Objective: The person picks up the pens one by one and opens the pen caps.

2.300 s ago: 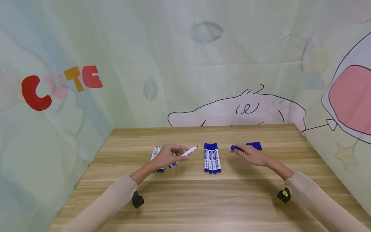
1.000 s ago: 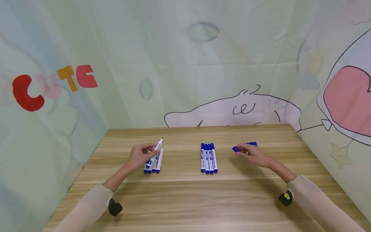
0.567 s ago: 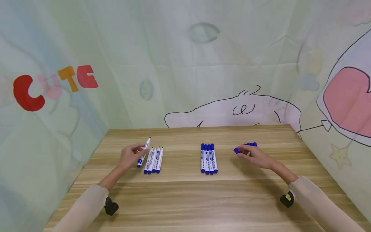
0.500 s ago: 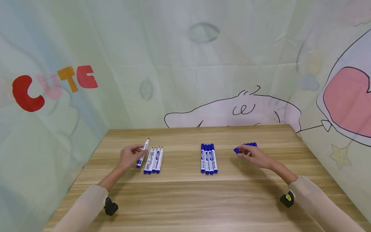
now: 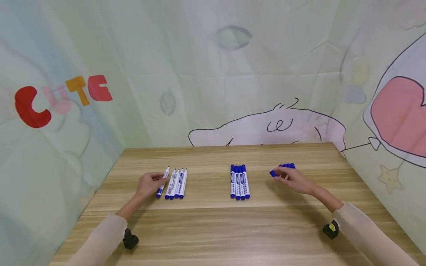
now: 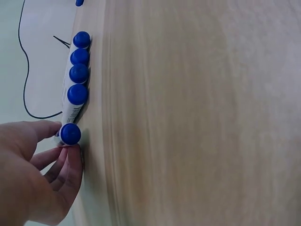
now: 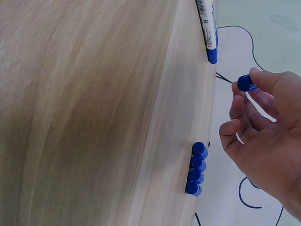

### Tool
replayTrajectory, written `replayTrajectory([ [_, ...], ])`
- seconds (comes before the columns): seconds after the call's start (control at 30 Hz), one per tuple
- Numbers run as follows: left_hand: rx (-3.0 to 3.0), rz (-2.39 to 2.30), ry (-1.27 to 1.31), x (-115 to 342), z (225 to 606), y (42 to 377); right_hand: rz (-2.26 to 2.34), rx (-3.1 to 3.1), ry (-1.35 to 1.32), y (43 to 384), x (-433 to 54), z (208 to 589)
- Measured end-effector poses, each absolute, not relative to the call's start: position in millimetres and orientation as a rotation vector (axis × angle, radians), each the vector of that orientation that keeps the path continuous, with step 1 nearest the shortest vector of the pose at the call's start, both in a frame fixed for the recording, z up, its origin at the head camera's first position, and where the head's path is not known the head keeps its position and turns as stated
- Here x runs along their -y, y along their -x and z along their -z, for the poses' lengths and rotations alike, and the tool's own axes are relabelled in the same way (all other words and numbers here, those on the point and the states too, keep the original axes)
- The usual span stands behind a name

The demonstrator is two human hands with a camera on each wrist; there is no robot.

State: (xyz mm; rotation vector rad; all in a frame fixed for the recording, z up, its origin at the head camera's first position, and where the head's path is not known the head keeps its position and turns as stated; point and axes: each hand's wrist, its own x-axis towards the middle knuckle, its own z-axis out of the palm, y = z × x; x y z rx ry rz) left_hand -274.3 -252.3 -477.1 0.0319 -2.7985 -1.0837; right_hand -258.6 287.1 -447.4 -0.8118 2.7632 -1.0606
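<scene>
My left hand (image 5: 148, 184) pinches an uncapped white marker (image 5: 162, 183) with a blue end, low at the left of a row of uncapped markers (image 5: 176, 184). In the left wrist view, thumb and fingers close round that marker (image 6: 70, 134) just short of its blue end. My right hand (image 5: 294, 180) holds a blue marker cap (image 5: 273, 173) above the table, pinched between thumb and forefinger in the right wrist view, where the cap (image 7: 244, 83) shows plainly. Behind this hand lies a row of loose blue caps (image 5: 288, 165), partly hidden by it in the head view.
Several capped blue-and-white markers (image 5: 240, 183) lie side by side mid-table, between the hands. The wooden table (image 5: 213, 232) ends at a printed curtain (image 5: 153, 122) at the back and sides.
My left hand has carried its marker from near the middle leftward over the uncapped row, then down to the row's left side. The right hand stays nearly in place with the cap.
</scene>
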Motion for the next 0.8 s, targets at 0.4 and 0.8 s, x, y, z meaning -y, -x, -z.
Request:
replayTrajectory([
  [0.4, 2.814, 1.057, -0.002, 247.8, 479.4, 272.0, 1.063, -2.754, 0.802, 258.2, -286.2, 449.0],
  [0.8, 2.803, 1.080, 0.013, 247.0, 478.9, 270.5, 1.073, -2.745, 0.829, 258.1, -287.9, 451.8],
])
